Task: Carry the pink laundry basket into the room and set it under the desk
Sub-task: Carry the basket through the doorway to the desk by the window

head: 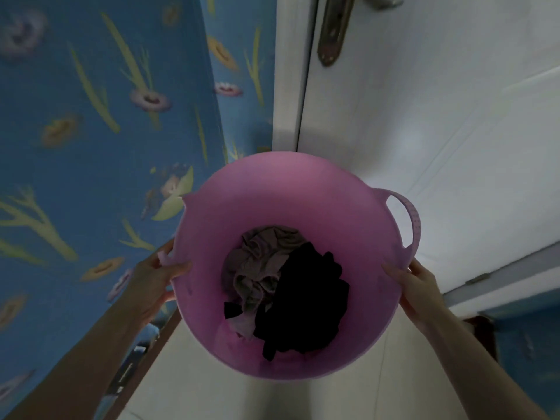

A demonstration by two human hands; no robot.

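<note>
Head view | white door [424, 131] is standing shut right ahead, flowery blue wall [91, 116] beside | round pink basket [303, 189] with clothes [281, 286] is being held up | left hand [151, 286] and right hand [415, 286] fingers are gripping its rim

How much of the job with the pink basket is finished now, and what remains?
Done: the basket is lifted off the floor, with clothes inside. In hand: the left hand and right hand grip its rim on opposite sides, right in front of a white door beside the blue wall. Left: getting through the doorway into the room and setting the basket under the desk; no desk is in view.
</note>
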